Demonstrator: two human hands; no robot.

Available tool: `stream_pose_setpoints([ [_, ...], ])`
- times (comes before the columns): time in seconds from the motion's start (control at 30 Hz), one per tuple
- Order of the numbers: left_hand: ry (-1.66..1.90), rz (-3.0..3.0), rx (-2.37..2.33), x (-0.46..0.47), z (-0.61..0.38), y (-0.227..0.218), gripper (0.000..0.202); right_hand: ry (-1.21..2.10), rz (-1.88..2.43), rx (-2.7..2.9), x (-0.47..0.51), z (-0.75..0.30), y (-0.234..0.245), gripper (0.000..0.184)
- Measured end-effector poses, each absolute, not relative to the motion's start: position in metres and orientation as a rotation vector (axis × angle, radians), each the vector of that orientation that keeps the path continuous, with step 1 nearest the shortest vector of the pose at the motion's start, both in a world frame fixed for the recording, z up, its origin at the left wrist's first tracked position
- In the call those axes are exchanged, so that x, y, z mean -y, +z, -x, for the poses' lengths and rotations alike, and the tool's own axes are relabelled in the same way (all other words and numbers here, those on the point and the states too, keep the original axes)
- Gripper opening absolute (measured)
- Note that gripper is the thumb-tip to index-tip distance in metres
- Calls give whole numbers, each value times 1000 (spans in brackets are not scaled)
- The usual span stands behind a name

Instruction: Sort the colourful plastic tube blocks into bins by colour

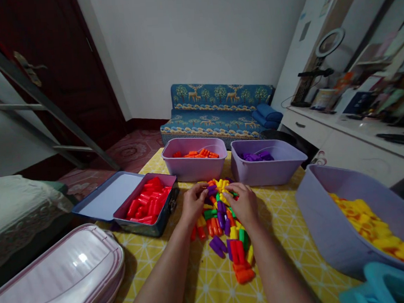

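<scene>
A mixed pile of small plastic building blocks in red, orange, yellow, green and purple lies in the middle of the table. Both hands are at its far end. My left hand is closed, thumb and forefinger at a purple block. Opposite it, my right hand has its fingertips curled on a yellow block. Loose purple blocks lie nearer me, and red blocks sit at the near end of the pile. Some blocks are partly hidden by my fingers.
Behind the pile stand a lilac bin of orange blocks and another lilac bin of purple ones. A large bin with yellow blocks is right. Left are an open case of red blocks and stacked pinkish lids.
</scene>
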State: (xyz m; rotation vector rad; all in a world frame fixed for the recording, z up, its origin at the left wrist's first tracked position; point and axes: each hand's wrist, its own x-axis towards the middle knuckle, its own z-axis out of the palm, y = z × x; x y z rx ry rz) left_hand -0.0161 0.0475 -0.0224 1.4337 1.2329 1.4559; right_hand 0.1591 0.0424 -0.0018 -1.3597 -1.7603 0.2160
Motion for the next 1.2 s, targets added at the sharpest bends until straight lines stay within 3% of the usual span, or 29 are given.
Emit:
stream_pose_setpoints([
  [0.2,1464,-1501,-1135,-41,14,-16,25,338,1187,1915,-38,-141,5,31],
  [0.43,1463,-1626,-1202,-38,9,-10,18,533,1305,1734,-38,-145,9,14],
  [0.6,1526,-1939,-1366,-38,-5,5,20,692,1192,1369,-43,-161,29,31],
  [0.7,1380,-2176,-1397,-36,-13,11,22,682,1216,1201,-45,-175,38,40],
  [0.83,980,-2331,-1579,-30,-14,13,26,698,1438,1383,-46,-189,32,26],
  [0.97,817,-2281,-1659,-28,-6,9,33,759,1690,1711,-46,-189,18,12],
  [1.2,1125,-2189,-1608,-32,-14,10,37,872,1532,1643,-51,-184,-4,9],
])
